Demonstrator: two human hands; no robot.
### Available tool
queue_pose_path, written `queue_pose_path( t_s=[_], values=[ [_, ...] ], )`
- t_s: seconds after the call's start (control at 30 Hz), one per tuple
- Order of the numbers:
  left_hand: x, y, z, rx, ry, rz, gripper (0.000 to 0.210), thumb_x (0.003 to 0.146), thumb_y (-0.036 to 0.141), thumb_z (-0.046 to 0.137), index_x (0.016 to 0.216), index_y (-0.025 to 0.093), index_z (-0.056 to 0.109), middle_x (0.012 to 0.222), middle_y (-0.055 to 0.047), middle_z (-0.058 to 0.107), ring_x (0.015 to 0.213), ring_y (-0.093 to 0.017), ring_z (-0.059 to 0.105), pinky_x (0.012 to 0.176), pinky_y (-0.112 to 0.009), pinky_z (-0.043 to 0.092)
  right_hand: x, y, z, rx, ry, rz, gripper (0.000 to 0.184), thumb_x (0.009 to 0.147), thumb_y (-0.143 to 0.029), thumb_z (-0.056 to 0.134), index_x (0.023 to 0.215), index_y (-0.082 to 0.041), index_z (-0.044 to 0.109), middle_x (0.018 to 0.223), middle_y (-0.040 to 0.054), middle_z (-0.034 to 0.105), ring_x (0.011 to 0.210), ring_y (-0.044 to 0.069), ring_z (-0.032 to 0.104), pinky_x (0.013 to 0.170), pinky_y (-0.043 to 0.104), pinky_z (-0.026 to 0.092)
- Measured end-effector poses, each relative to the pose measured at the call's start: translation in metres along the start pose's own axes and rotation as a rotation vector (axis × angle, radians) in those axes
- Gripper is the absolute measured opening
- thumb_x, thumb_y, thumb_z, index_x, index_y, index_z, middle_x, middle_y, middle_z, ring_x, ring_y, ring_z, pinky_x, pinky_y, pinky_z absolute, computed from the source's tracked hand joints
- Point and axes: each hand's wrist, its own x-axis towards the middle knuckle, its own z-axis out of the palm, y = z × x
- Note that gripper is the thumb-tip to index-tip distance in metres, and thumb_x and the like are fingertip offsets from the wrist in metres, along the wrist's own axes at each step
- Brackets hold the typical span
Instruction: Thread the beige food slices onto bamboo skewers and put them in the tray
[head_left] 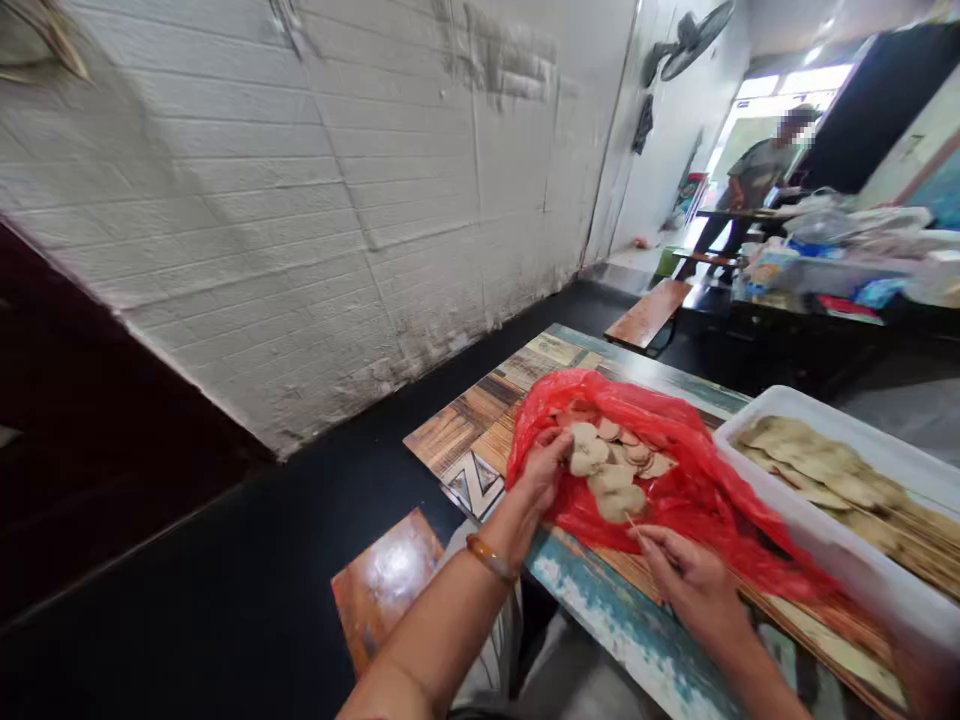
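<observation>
A red plastic bag lies spread on the table, holding a heap of thin, pale, round food slices. At the bag's left side my left hand pinches a pale slice between thumb and fingers. My right hand is closed on a thin wooden skewer. More slices overlap in a row between the two hands, running up to the skewer's tip; whether all of them are threaded on it I cannot tell.
To the right stands a white plastic tray with skewered slices in it. The patterned table extends left of the bag. Wooden stools stand near the table. A person stands beyond, near a cluttered table.
</observation>
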Motion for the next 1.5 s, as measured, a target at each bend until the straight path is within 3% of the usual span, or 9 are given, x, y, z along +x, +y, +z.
queue_pose_path(
  t_s=[0.17,0.37,0.5,0.83,1.0,1.3,1.5],
  values=[
    [0.0000,0.0013,-0.0011,0.011,0.036,-0.031,0.037,0.046,0.028,0.081,0.074,0.016,0.060,0.066,0.001,0.061,0.059,-0.010,0.053,0.055,-0.022,0.037,-0.0026,-0.0040,0.0004,0.001,0.001,0.004,0.033,0.085,-0.042,0.046,0.090,-0.018,0.069,0.070,0.0039,0.070,0.060,0.017,0.065,0.059,0.025,0.051],
    [-0.0018,0.0036,-0.0011,-0.020,0.001,-0.037,0.032,0.049,0.024,0.078,0.074,0.015,0.061,0.065,0.001,0.061,0.058,-0.009,0.053,0.055,-0.021,0.036,-0.0034,-0.0083,-0.0004,0.026,-0.001,0.022,0.033,0.085,-0.042,0.046,0.090,-0.019,0.069,0.073,0.0044,0.070,0.062,0.016,0.064,0.060,0.023,0.051],
    [-0.0031,0.0049,-0.0006,-0.004,-0.044,-0.022,0.028,0.052,0.024,0.075,0.074,0.014,0.061,0.065,0.001,0.062,0.057,-0.010,0.053,0.054,-0.022,0.037,-0.0038,-0.0101,-0.0009,0.035,0.007,0.043,0.033,0.084,-0.042,0.047,0.091,-0.019,0.069,0.062,0.0019,0.066,0.054,0.015,0.060,0.053,0.022,0.049],
    [-0.0024,0.0052,-0.0003,0.031,-0.027,-0.038,0.029,0.048,0.025,0.076,0.071,0.015,0.061,0.062,0.002,0.061,0.055,-0.009,0.052,0.052,-0.021,0.036,-0.0037,-0.0032,-0.0012,0.012,-0.026,0.029,0.034,0.085,-0.042,0.047,0.094,-0.018,0.069,0.057,0.0008,0.063,0.048,0.014,0.058,0.049,0.023,0.047],
    [-0.0012,0.0049,-0.0021,0.081,-0.071,-0.029,0.027,0.052,0.027,0.075,0.073,0.014,0.063,0.061,0.001,0.061,0.052,-0.009,0.051,0.051,-0.021,0.034,-0.0035,-0.0067,-0.0031,0.006,-0.009,0.030,0.033,0.084,-0.041,0.047,0.093,-0.018,0.070,0.067,0.0034,0.069,0.059,0.017,0.064,0.057,0.024,0.051],
    [-0.0015,0.0029,-0.0042,0.095,0.003,-0.024,0.027,0.052,0.027,0.074,0.072,0.016,0.061,0.063,0.002,0.058,0.053,-0.008,0.050,0.048,-0.020,0.031,-0.0020,-0.0036,-0.0043,-0.013,-0.020,0.000,0.032,0.084,-0.040,0.048,0.093,-0.019,0.070,0.083,0.0058,0.073,0.073,0.019,0.068,0.067,0.025,0.053],
    [-0.0008,0.0037,-0.0043,0.170,-0.056,-0.030,0.026,0.052,0.031,0.073,0.069,0.015,0.062,0.060,0.001,0.058,0.051,-0.008,0.047,0.049,-0.021,0.031,-0.0013,-0.0030,-0.0038,-0.005,-0.014,0.008,0.031,0.083,-0.040,0.049,0.091,-0.020,0.071,0.086,0.0059,0.073,0.080,0.021,0.069,0.071,0.027,0.054]
  ],
)
